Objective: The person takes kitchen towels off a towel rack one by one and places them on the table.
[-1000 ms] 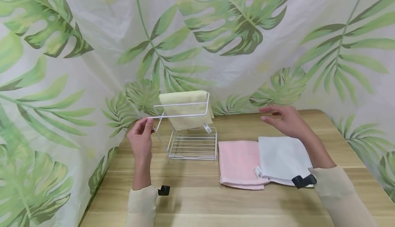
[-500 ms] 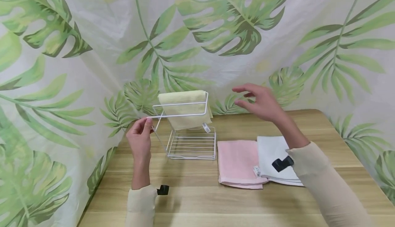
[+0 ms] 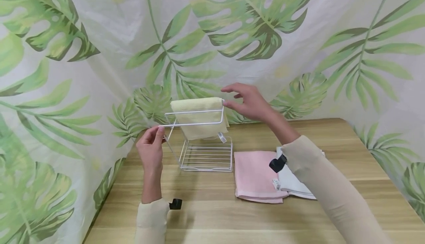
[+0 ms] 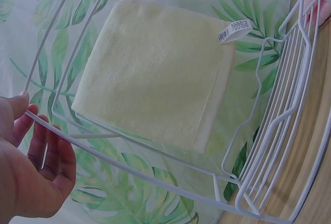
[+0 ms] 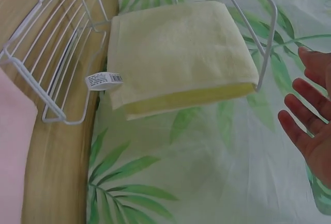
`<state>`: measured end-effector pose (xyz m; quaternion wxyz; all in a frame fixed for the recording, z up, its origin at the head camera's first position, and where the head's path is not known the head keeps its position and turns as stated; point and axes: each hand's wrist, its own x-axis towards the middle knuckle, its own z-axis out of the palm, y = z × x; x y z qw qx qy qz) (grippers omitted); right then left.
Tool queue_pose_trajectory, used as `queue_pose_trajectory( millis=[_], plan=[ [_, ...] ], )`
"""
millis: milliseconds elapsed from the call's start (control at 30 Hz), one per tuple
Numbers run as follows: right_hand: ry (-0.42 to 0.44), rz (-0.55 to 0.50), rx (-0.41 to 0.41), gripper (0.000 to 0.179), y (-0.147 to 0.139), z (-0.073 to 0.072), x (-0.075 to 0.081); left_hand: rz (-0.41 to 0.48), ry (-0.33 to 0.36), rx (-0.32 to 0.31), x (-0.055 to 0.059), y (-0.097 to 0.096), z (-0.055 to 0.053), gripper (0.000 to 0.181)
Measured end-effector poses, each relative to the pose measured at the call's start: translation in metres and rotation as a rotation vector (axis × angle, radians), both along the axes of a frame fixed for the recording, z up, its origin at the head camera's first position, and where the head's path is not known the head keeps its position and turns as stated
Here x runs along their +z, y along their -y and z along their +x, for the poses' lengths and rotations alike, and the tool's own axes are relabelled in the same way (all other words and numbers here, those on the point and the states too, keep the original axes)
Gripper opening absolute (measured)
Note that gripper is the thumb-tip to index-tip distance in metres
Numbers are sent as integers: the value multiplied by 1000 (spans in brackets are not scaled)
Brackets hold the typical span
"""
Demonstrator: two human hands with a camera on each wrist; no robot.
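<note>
A white wire rack (image 3: 207,170) stands on the table, its slatted base below and open rails above. Over its rear top rail hangs a folded pale yellow towel (image 3: 197,130), its white label (image 5: 105,80) dangling at the lower corner. My left hand (image 3: 151,150) pinches the upper left corner of the rack between thumb and fingers. At the other end of the top rail is my right hand (image 3: 249,102), thumb and fingers spread apart around the towel's upper right corner. The right wrist view shows those fingers (image 5: 296,129) relaxed, a gap from the towel (image 5: 181,53).
Right of the rack, a folded pink towel (image 3: 254,174) lies on the wooden table (image 3: 212,214). A folded pale grey-white towel (image 3: 293,183) lies against it, partly hidden beneath my right sleeve. Leaf-patterned cloth (image 3: 212,70) hangs close behind the table.
My right hand has moved left and slightly up, from above the grey-white towel to the rack's top right corner. The left hand, rack and yellow towel stay in place.
</note>
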<state>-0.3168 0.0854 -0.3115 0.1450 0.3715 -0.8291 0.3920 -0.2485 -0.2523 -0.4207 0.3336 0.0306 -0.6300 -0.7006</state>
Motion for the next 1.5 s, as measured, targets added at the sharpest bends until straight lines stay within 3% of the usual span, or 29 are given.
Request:
queue_pose_trajectory(
  millis=[333, 700, 1167, 1500],
  plan=[
    [13, 143, -14, 44, 23, -16, 8, -6, 3, 4, 1, -2, 0, 18],
    [41, 200, -4, 47, 46, -34, 11, -2, -13, 8, -1, -1, -1, 18],
    [87, 245, 33, 53, 64, -46, 15, 1, -20, 0, 1, -1, -6, 18],
    [156, 290, 95, 53, 75, -51, 6, 0, 6, 4, 0, -1, -2, 18]
  ],
)
